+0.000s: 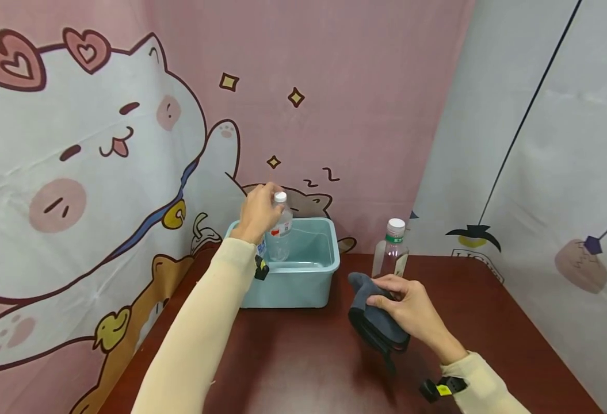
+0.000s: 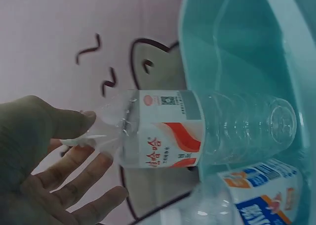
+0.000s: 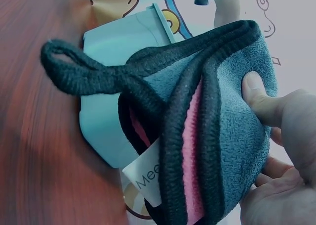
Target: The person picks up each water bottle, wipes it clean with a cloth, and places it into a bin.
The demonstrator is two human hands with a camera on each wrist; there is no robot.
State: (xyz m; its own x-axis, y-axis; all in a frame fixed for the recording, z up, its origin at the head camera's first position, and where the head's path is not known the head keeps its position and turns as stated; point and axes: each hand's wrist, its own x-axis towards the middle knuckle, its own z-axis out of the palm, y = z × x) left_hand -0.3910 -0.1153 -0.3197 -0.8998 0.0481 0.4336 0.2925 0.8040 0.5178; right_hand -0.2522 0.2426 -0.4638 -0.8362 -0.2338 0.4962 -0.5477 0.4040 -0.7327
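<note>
While the right grip (image 1: 416,307) pinches a cloth (image 1: 370,313), the left grip (image 1: 258,213) pinches a bottle (image 2: 170,130), likely to set in the tub (image 1: 290,291) and let go

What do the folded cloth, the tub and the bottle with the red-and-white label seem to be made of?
Cloth: fabric, perhaps microfibre; matt, fuzzy, with ribbed edging.
Tub: probably moulded plastic; smooth, slightly shiny along its rounded rim.
Bottle: likely plastic; clear, glossy, with moulded ridges.

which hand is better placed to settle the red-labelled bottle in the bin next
Probably the left hand: it pinches the red-labelled bottle at its cap end, at the bin. The right hand is busy holding a folded cloth to the bin's right.
</note>
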